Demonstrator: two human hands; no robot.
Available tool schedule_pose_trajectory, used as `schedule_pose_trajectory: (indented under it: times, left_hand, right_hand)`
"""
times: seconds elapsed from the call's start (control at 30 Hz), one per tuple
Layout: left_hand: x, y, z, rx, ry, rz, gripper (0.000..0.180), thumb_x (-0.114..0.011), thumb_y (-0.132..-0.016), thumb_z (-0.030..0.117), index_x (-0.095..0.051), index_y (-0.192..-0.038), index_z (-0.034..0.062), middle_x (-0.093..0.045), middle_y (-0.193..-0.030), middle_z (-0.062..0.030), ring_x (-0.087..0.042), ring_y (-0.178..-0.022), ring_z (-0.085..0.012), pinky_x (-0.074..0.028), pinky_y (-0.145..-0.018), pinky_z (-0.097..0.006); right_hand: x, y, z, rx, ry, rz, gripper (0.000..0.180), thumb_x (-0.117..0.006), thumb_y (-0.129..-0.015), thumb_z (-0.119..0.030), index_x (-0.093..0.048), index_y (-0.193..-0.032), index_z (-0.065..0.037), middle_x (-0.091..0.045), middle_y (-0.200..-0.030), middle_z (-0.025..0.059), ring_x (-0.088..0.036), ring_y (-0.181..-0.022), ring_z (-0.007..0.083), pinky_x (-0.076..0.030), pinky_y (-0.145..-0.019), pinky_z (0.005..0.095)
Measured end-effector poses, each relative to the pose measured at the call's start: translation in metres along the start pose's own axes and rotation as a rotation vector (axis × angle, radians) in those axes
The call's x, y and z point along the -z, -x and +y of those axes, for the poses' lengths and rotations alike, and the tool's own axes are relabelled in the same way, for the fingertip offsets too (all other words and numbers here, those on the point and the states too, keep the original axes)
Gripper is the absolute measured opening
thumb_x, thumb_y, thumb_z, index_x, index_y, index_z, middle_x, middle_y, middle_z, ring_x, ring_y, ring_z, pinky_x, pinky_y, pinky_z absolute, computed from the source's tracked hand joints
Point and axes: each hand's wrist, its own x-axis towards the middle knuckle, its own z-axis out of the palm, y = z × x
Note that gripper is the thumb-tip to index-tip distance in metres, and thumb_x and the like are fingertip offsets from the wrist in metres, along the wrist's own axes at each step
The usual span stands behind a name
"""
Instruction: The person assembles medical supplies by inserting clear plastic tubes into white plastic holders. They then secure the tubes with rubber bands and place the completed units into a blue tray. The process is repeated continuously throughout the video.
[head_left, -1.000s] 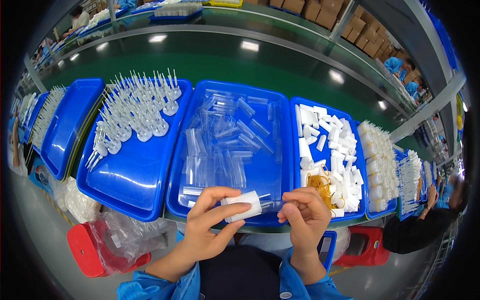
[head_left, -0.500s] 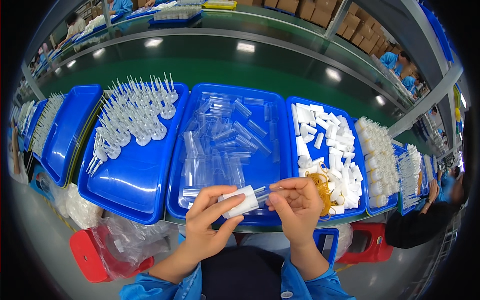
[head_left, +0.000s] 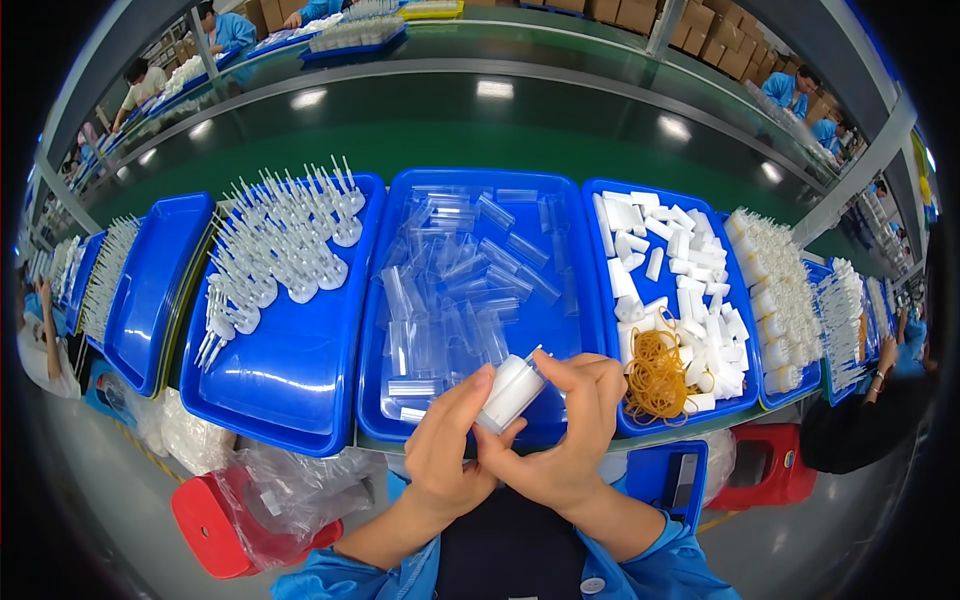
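Between my two hands, over the near edge of the middle tray, is a white cylindrical piece (head_left: 513, 394), tilted up to the right. Thin clear stems show at its upper end. My left hand (head_left: 448, 440) pinches its left side with thumb and fingers. From the right, my right hand (head_left: 566, 432) closes round it, index finger at the stem end and thumb near the lower end. The middle blue tray (head_left: 572, 345) holds clear plastic tubes (head_left: 480, 262). White cylindrical pieces (head_left: 690, 275) and a tangle of tan rubber bands (head_left: 657, 376) fill much of the tray on the right.
A blue tray (head_left: 265, 400) at left carries rows of clear stemmed parts (head_left: 285, 245). Farther left lie stacked blue trays (head_left: 150, 300). A green conveyor (head_left: 430, 125) runs behind. Red stools (head_left: 205, 525) stand below, and co-workers sit at both sides.
The white piece has moved right and turned more upright. My right hand has shifted from the stems' tips to the piece itself, and my hands are closer together. The whole view has shifted slightly.
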Motion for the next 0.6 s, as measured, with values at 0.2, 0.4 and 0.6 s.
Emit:
schedule_pose_trajectory:
  times: [0.2, 0.4, 0.6]
  left_hand:
    - [0.018, -0.010, -0.019, 0.019, -0.049, 0.070, 0.051, -0.080, -0.072, 0.000, -0.060, -0.118, -0.0047, -0.063, -0.115, -0.0239, -0.065, -0.101, -0.0339, -0.056, -0.074, -0.034]
    - [0.029, -0.012, -0.029, 0.174, 0.162, 0.159, 0.048, -0.074, -0.080, 0.001, -0.056, -0.124, -0.0034, -0.057, -0.123, -0.0221, -0.062, -0.108, -0.0282, -0.060, -0.070, -0.029]
    - [0.032, -0.009, -0.024, 0.398, 0.644, 0.082, 0.040, -0.067, -0.085, -0.003, -0.055, -0.123, -0.0065, -0.052, -0.125, -0.0212, -0.061, -0.109, -0.0268, -0.061, -0.081, -0.032]
  right_hand:
    - [0.013, -0.020, 0.010, -0.054, -0.242, -0.173, 0.050, -0.081, -0.070, -0.027, -0.063, -0.111, -0.004, -0.058, -0.100, 0.0094, -0.055, -0.095, 0.0260, -0.038, -0.085, 0.0388]
    - [0.003, -0.011, 0.023, 0.053, -0.173, -0.531, 0.021, -0.071, -0.075, -0.009, -0.065, -0.095, -0.008, -0.059, -0.092, 0.0053, -0.058, -0.084, 0.0254, -0.045, -0.072, 0.0374]
    - [0.002, -0.014, 0.027, 0.077, 0.098, -0.485, 0.018, -0.073, -0.074, -0.010, -0.066, -0.090, -0.005, -0.059, -0.084, 0.0064, -0.059, -0.079, 0.0268, -0.048, -0.069, 0.0370]
